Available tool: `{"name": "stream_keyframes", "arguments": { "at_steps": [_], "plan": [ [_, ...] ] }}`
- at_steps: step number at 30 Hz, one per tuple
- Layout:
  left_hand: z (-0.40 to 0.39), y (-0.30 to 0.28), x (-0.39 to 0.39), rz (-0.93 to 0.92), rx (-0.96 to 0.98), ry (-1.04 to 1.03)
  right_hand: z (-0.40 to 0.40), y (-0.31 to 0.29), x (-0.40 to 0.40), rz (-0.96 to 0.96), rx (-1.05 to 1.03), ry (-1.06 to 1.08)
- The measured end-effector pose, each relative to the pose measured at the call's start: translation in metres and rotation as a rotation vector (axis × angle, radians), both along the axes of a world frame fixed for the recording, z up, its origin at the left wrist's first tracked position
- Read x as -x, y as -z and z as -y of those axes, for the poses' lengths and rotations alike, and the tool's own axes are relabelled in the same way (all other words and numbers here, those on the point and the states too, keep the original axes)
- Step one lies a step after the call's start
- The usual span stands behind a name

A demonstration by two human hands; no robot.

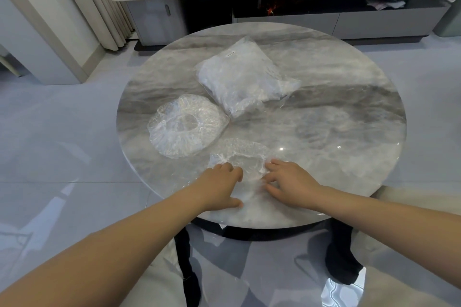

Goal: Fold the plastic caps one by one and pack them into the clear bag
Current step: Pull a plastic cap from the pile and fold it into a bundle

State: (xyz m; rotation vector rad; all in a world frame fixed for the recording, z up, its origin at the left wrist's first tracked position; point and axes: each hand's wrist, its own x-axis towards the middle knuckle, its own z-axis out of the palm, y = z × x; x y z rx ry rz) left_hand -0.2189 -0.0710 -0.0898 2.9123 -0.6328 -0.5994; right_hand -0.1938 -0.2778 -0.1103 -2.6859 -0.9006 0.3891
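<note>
Now both hands rest on a plastic cap at the near edge of the round table: left hand and right hand press it flat with loosely spread fingers. Another cap lies further left, the filled clear bag beyond it.

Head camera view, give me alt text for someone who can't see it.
Both hands, left hand and right hand, rest on a clear plastic cap at the near edge of a round marble table. A second cap lies spread out at left, beside a stuffed clear bag.
</note>
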Motion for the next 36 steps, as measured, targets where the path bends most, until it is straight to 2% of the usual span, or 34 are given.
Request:
{"name": "stream_keyframes", "arguments": {
  "at_steps": [4,7,13,17,21,25,33,36],
  "plan": [
    [-0.004,0.000,-0.004,0.027,-0.016,-0.033,0.002,-0.005,-0.006,-0.086,-0.096,0.049],
    [-0.009,-0.004,-0.010,-0.009,0.055,-0.090,0.004,-0.014,-0.006,-0.215,-0.075,0.102],
    [-0.020,-0.012,-0.019,-0.295,0.339,-0.379,0.003,-0.021,-0.011,-0.247,-0.107,0.229],
    [-0.021,0.002,-0.022,-0.244,0.356,-0.481,0.000,-0.013,-0.016,-0.285,-0.116,0.342],
    [-0.021,0.015,-0.027,-0.083,0.237,-0.492,-0.001,-0.003,-0.020,-0.241,-0.069,0.434],
    [-0.022,0.022,-0.034,0.062,0.058,-0.430,0.000,0.002,-0.021,-0.073,0.107,0.371],
    [-0.016,0.037,-0.038,0.190,-0.292,-0.169,-0.002,0.004,-0.019,0.080,0.296,0.294],
    [-0.014,0.031,-0.037,0.204,-0.350,-0.097,-0.003,0.000,-0.022,0.057,0.349,0.272]
  ]
}}
